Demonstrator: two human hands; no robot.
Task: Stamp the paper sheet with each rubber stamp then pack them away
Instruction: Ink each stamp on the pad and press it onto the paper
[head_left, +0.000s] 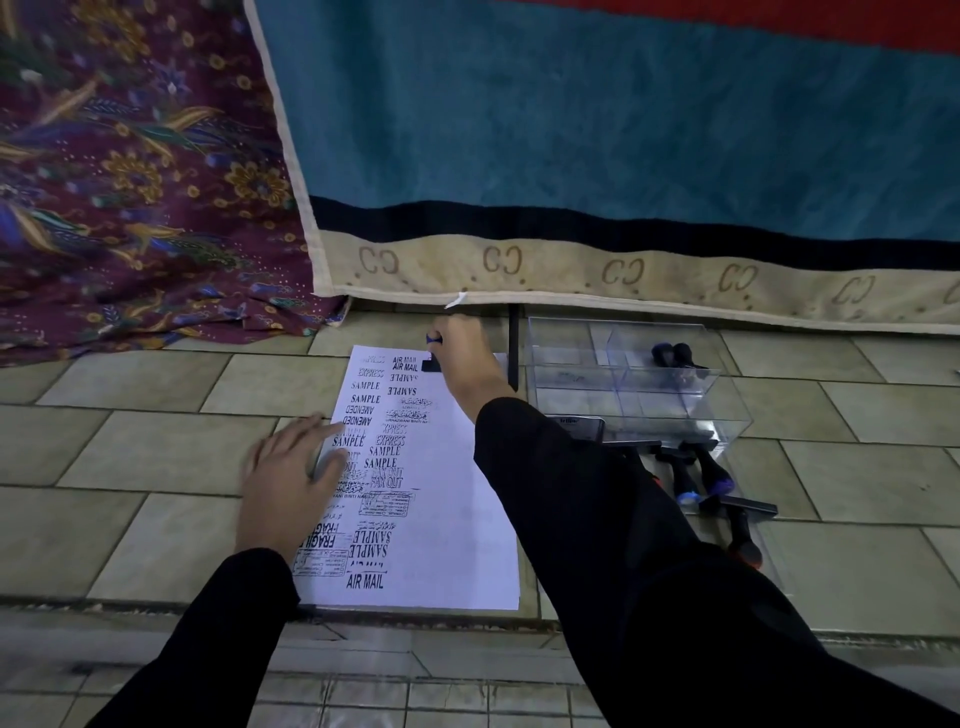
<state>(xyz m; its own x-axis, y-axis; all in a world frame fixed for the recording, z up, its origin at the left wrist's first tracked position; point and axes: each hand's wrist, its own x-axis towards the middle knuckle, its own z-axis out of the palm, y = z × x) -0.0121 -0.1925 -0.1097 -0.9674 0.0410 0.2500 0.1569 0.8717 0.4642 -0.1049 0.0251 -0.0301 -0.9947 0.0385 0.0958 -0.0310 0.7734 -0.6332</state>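
Observation:
A white paper sheet (447, 519) lies on the tiled floor, covered with black stamp prints such as SAMPLE and AIR MAIL. My left hand (291, 478) lies flat on the sheet's left edge, fingers straight. My right hand (465, 358) grips a rubber stamp (432, 358) with a blue-topped handle, its black base down on the sheet's far edge. Several more stamps (701, 480) lie in a loose heap to the right of the sheet. A clear plastic box (576, 358) with compartments stands beyond them; two stamps (675, 361) rest inside it.
A teal rug with a beige border (571, 270) hangs or lies just beyond the sheet. A patterned maroon cloth (130, 208) covers the floor at far left. A thin black bar (513, 348) stands between sheet and box. An ink pad tin (579, 427) sits beside the heap.

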